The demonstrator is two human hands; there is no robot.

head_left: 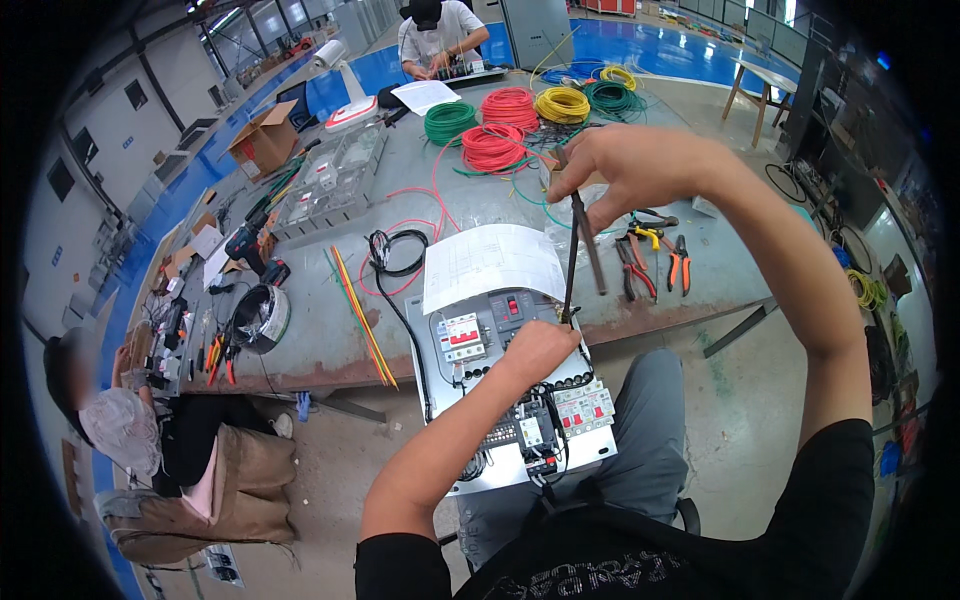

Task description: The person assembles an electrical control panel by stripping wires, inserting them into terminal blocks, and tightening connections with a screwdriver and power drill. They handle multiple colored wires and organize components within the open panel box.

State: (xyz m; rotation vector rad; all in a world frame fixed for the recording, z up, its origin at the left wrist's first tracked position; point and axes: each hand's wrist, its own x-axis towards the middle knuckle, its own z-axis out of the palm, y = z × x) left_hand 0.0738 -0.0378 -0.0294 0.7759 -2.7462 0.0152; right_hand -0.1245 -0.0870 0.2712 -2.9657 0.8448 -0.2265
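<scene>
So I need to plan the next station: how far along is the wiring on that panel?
Partly done. Breakers are mounted on the panel and black wires already run among the lower ones. In hand: the right hand holds a black wire up while the left hand pins its lower end at the panel. The coils on the table remain unused.

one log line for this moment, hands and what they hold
left hand: pinching black wire at panel | right hand: holding wire's upper end | pliers: on table
</scene>
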